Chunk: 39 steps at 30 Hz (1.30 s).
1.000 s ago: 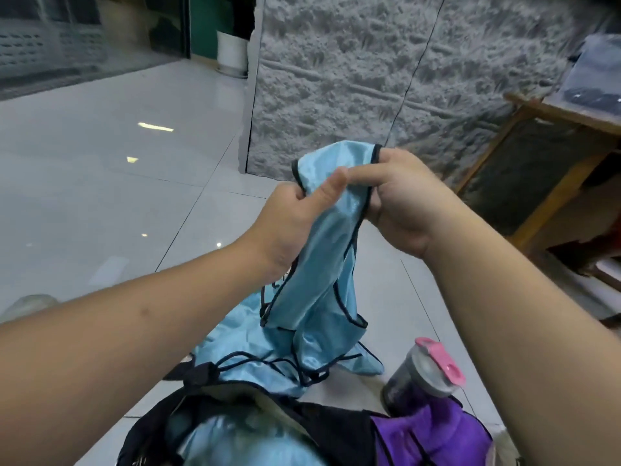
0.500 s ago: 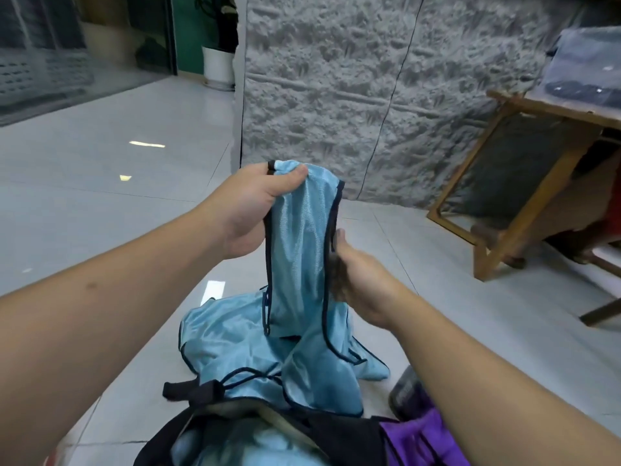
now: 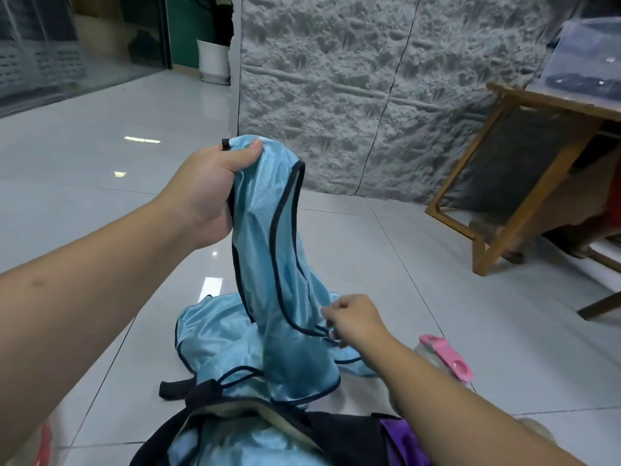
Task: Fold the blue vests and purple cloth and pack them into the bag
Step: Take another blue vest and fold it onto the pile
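Glossy grey floor tiles (image 3: 100, 203) carry everything. Nearest, the open black bag (image 3: 336, 428) shows blue fabric inside, purple cloth (image 3: 400, 438) beside it. Just beyond, the right hand (image 3: 356, 319) pinches the blue vest's (image 3: 268, 247) lower trim; above, the left hand (image 3: 208, 186) grips its top, fingers curled.

Two hands: left hand (image 3: 205, 193), right hand (image 3: 356, 319); maybe three blue vests (image 3: 268, 237), hard to tell; one purple cloth (image 3: 400, 438); one bag (image 3: 339, 428); one bottle (image 3: 443, 356); one wooden table (image 3: 524, 183).
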Each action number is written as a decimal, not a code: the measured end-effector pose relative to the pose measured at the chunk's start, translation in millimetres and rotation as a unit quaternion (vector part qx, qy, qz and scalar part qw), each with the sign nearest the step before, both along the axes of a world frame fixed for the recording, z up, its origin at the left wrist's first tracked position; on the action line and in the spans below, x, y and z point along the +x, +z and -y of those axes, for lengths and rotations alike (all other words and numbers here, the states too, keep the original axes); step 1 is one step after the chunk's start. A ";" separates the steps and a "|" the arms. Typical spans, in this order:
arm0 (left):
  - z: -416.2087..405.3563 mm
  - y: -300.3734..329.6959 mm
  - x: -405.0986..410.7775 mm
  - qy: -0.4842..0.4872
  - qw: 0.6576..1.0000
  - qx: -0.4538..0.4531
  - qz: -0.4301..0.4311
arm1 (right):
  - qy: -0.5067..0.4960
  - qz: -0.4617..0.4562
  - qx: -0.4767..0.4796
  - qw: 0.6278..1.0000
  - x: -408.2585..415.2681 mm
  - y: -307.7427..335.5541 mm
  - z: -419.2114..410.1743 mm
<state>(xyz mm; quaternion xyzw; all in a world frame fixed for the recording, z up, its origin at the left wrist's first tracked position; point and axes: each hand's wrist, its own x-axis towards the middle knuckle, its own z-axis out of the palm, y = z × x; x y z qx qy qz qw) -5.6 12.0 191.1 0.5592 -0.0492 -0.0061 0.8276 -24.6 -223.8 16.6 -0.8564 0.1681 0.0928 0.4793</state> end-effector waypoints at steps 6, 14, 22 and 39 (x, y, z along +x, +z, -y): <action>0.7 -10.5 -1.8 -0.012 1.000 0.005 0.001 | -0.085 -0.174 0.033 0.980 -3.5 -52.7 -20.2; 6.3 -38.4 -5.1 -0.042 0.999 0.028 -0.003 | -0.115 -0.188 0.050 0.974 -3.1 -78.3 -25.7; 16.5 -106.7 -21.2 -0.072 0.989 0.097 -0.080 | -0.147 -0.150 0.130 0.969 -9.4 -41.6 7.9; 71.4 -147.7 -46.5 -0.107 0.983 0.084 -0.121 | -0.026 -0.001 0.289 0.957 -23.6 68.9 -1.4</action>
